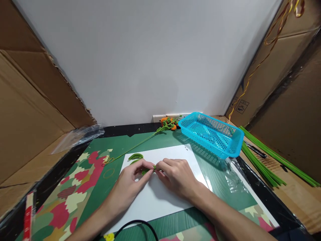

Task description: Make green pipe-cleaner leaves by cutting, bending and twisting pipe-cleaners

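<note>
Over a white sheet (173,197), my left hand (132,179) and my right hand (177,175) meet fingertip to fingertip. Both pinch a small green fuzzy piece (154,167) between them; its lower part is partly hidden by the fingers. Just behind my left hand, a curled green fuzzy leaf (135,156) lies on the sheet, and a second green piece beside it is partly covered by that hand.
Behind the sheet lies a long-stemmed orange flower bunch (165,122). A blue basket (210,134) stands at the back right, with green stems (260,164) and a dark pen-like tool (257,150) beyond it. Cardboard walls (32,77) flank the table.
</note>
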Available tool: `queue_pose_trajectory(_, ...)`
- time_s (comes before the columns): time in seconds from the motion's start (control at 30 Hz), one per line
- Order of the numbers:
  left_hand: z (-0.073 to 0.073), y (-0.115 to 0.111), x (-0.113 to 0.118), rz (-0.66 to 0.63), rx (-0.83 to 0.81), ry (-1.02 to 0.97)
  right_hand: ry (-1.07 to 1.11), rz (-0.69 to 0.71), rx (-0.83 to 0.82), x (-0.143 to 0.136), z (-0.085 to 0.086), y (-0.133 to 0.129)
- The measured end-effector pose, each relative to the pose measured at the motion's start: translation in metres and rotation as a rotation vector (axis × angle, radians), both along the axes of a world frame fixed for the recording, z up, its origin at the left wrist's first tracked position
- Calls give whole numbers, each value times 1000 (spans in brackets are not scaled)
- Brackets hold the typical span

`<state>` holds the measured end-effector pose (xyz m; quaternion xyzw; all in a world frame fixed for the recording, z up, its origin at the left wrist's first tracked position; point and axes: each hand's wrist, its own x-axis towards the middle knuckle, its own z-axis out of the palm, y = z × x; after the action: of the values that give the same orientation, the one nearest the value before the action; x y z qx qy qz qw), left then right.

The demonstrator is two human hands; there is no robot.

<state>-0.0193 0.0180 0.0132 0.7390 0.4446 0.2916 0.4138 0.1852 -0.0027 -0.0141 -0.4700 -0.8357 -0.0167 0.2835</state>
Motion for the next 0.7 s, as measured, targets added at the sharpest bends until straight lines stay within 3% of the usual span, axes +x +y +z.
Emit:
queue_pose_trajectory(0.47, 8, 15, -15, 225, 407, 355, 4, -12, 12, 7, 4, 1)
queue_pose_trajectory(0.7, 25, 25, -23, 273, 498, 413, 20, -51, 3, 13, 7, 2)
